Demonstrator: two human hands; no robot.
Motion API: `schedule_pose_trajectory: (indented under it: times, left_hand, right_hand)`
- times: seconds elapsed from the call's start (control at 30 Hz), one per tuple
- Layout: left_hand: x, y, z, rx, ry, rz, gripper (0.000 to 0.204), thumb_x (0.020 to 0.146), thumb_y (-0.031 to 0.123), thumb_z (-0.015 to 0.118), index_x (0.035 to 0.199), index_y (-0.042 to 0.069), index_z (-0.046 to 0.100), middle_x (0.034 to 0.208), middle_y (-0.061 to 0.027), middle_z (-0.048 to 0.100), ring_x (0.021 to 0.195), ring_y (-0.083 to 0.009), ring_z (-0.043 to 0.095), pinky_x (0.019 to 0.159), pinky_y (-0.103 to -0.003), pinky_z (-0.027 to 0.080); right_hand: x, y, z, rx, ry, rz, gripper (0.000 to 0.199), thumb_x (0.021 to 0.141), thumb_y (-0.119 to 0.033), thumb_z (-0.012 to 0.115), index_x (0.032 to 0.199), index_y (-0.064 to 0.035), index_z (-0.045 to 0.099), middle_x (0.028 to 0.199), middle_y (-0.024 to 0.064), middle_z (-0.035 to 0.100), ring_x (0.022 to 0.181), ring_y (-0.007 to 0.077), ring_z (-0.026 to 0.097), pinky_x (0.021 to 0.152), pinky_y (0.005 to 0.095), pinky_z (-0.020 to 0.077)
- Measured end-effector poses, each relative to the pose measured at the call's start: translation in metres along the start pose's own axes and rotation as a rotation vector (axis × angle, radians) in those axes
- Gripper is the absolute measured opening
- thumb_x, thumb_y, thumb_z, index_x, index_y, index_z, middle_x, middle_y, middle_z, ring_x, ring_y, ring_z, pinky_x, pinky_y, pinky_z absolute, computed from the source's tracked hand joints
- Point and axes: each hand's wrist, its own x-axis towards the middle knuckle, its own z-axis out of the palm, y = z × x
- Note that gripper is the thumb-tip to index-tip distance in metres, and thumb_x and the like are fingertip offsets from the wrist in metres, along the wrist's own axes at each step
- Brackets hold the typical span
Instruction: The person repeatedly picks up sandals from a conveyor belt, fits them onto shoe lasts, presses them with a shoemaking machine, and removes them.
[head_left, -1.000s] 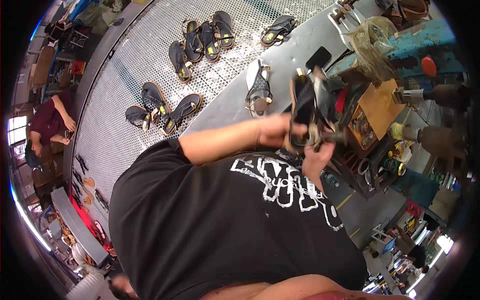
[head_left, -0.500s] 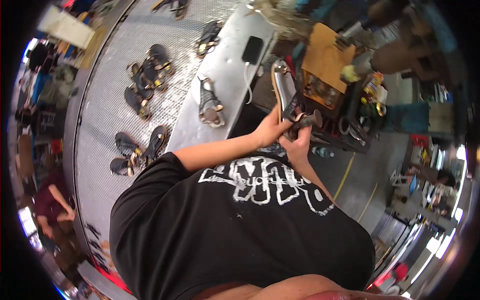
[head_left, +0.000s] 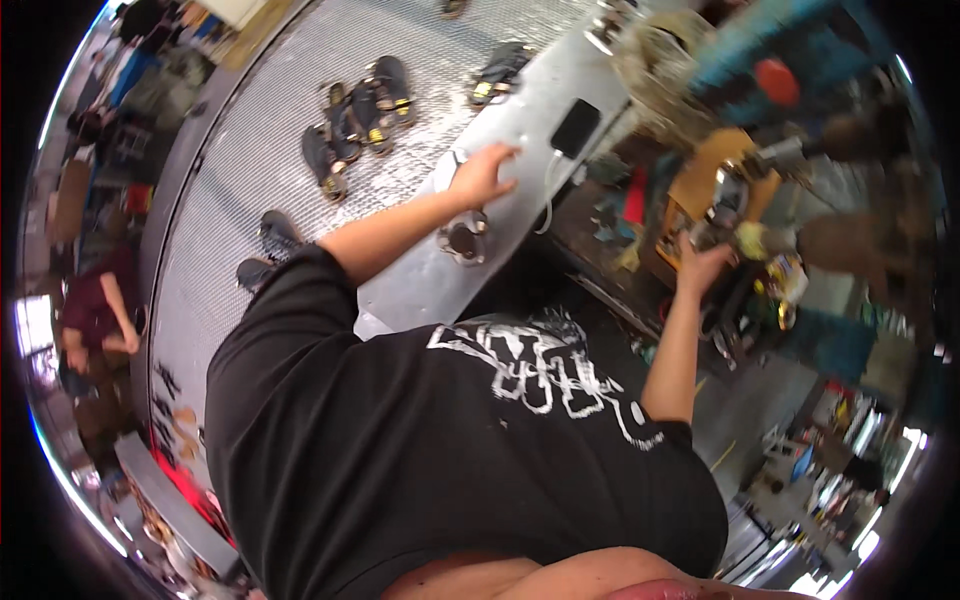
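Observation:
My left hand (head_left: 483,178) is over the metal ledge, fingers apart and holding nothing. Partly hidden under that hand and wrist, a strapped sandal (head_left: 463,240) lies on the ledge (head_left: 400,290). My right hand (head_left: 706,262) reaches out to the machine side, its fingers closed around the near end of a shiny, dark-and-silver piece (head_left: 727,195). Blur hides what kind of piece it is. It is in front of a tan board (head_left: 712,160), close to a metal machine arm (head_left: 780,153).
Several dark sandals (head_left: 368,110) rest on the mesh-topped table (head_left: 260,130) at left. A black phone (head_left: 576,126) with a white cable lies on the ledge. Blue machinery (head_left: 790,50) stands at far right. Another person (head_left: 100,310) is at the left edge.
My hands were together on a sandal and a round-faced metal tool; now they are apart. The left has moved over the ledge, the right out to the machine. The view has shifted.

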Motion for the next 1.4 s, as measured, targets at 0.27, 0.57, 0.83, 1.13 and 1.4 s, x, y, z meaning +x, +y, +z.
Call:
schedule_pose_trajectory:
  times: [0.27,0.57,0.83,1.13,1.4]
  left_hand:
    - [0.066,-0.214,-0.081,1.346,-0.473,0.011,0.06,0.087,0.024,0.05,0.14,0.0,0.035,0.139,-0.0165,0.044,0.137,-0.0338,0.027,0.106,-0.051,0.027]
    - [0.145,-0.15,-0.152,0.908,-0.152,0.044,0.017,0.081,0.008,0.056,0.096,0.008,0.065,0.09,-0.0142,0.064,0.089,-0.0313,0.064,0.074,-0.041,0.054]
    - [-0.032,-0.057,-0.255,-0.662,0.288,-0.247,0.085,0.077,0.014,0.075,0.146,0.008,0.025,0.101,-0.0097,0.066,0.083,-0.0168,0.063,0.074,-0.03,0.054]
    - [-0.121,0.137,-0.062,-1.887,-0.509,-0.573,0.047,0.078,-0.003,0.063,0.124,-0.002,0.052,0.104,-0.0174,0.067,0.094,-0.0267,0.066,0.087,-0.04,0.053]
    - [-0.022,0.062,-0.039,-1.3,0.364,-0.436,0.027,0.085,0.019,0.052,0.098,-0.004,0.058,0.095,-0.0189,0.066,0.085,-0.028,0.067,0.08,-0.04,0.054]
  right_hand:
    - [-0.005,-0.04,-0.007,-0.006,0.132,0.028,0.065,0.082,-0.03,0.071,0.128,0.0044,0.042,0.129,0.0228,0.05,0.119,0.0347,0.05,0.098,0.0406,0.0389]
    - [-0.001,-0.041,-0.005,-0.26,0.056,0.129,0.075,0.078,-0.035,0.074,0.132,0.0045,0.039,0.128,0.0229,0.051,0.116,0.0356,0.051,0.097,0.0402,0.0392]
    - [-0.06,-0.054,-0.003,0.1,0.029,0.038,0.066,0.073,-0.012,0.075,0.13,0.0016,0.044,0.126,0.0164,0.052,0.114,0.0281,0.053,0.098,0.0359,0.0399]
    - [-0.177,-0.202,0.01,0.877,-0.486,0.274,0.066,0.069,0.007,0.065,0.13,0.0016,0.04,0.13,0.012,0.047,0.12,0.0218,0.046,0.105,0.0356,0.0327]
    - [-0.179,-0.202,-0.053,0.876,-0.762,-0.087,0.061,0.065,0.004,0.066,0.122,-0.0006,0.044,0.135,0.0162,0.045,0.133,0.0283,0.037,0.11,0.0389,0.0264]
